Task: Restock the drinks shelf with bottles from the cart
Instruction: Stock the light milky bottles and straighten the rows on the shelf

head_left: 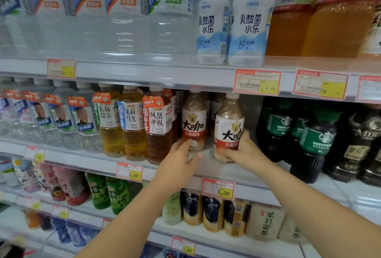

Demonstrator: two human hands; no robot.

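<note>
Bright, even white light falls from above, with hardly any hard shadow. A soft dark band lies under the upper shelf point(154, 76), over the caps of the middle row. The clear water bottles point(123, 20) at upper left are washed out and hazy. The pale bottle point(227, 127) at centre is sharp, its label readable. The dark bottles point(317, 140) on the right lose detail in black. Toward the left edge and lower left the packs point(61, 183) smear out of focus. The upper shelf and those below bow and slope, bent by the wide lens
</note>
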